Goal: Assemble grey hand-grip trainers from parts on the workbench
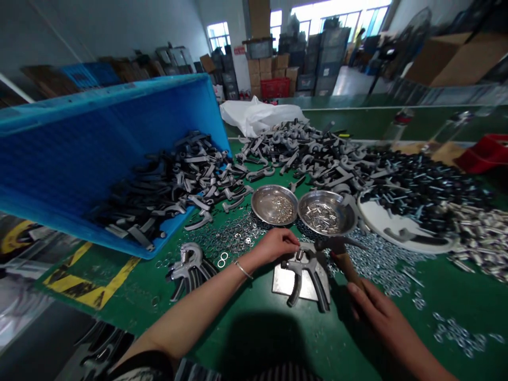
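My right hand (pixel 369 304) is wrapped round the wooden handle of a hammer (pixel 350 269), whose dark head is held low beside the top of a hand-grip exerciser (pixel 315 283). That grey and black exerciser, with a coil spring near its top, lies on a metal plate (pixel 281 281), handles pointing toward me. At its upper left, my left hand (pixel 278 244) has its fingers pinched together; whatever is between them is too small to make out. Left of my forearm stand several assembled hand grips (pixel 192 270) in a cluster.
A blue crate (pixel 119 114) on its side spills grey handle parts. Two steel bowls (pixel 262 209) (pixel 345 217) hold small metal parts. Loose nuts (pixel 373 264) cover the green table (pixel 254 338). Black knobs (pixel 428 174), metal sleeves (pixel 484 233) and a white tray (pixel 381 227) lie right.
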A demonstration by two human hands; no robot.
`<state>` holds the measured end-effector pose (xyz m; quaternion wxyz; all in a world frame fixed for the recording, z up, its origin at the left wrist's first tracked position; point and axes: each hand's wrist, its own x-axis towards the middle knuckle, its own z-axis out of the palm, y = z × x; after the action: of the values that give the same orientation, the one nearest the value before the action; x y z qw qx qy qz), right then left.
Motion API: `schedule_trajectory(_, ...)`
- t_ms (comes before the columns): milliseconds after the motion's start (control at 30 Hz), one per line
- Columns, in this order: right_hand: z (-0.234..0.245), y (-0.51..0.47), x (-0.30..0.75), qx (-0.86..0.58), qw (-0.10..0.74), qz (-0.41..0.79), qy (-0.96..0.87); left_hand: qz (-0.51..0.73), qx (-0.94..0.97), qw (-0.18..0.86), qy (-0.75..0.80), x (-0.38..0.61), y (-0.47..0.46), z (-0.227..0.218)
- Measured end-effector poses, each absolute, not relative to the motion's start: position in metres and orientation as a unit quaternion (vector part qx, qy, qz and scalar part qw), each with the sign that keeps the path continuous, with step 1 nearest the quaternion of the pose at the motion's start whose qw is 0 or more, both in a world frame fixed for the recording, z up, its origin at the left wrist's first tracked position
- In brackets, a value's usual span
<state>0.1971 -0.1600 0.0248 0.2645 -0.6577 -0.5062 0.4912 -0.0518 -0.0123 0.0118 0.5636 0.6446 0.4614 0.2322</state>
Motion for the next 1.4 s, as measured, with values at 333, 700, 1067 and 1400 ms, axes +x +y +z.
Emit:
schedule_trajectory(333, -0.003, -0.183, 0.191, -0.646, 0.324, 0.561, -0.403, 0.163, 0.844, 0.274, 0.43, -0.034, -0.01, 0.004)
schedule_trajectory(700, -0.005, -0.184, 0.188, -0.637, 0.336, 0.573, -0.392, 0.124, 0.861, 0.223, 0.44, -0.029, -0.015, 0.005)
schedule_trajectory(1067, 0.022, -0.164, 0.205, -0.649, 0.238, 0.486, -0.535, 0.11, 0.901, 0.067, 0.414, -0.035, -0.036, -0.003)
schedule_trajectory(1400, 0.064, -0.107, 0.199, -0.618, 0.115, 0.247, -0.737, 0.049, 0.91, 0.069, 0.406, -0.059, -0.07, 0.013)
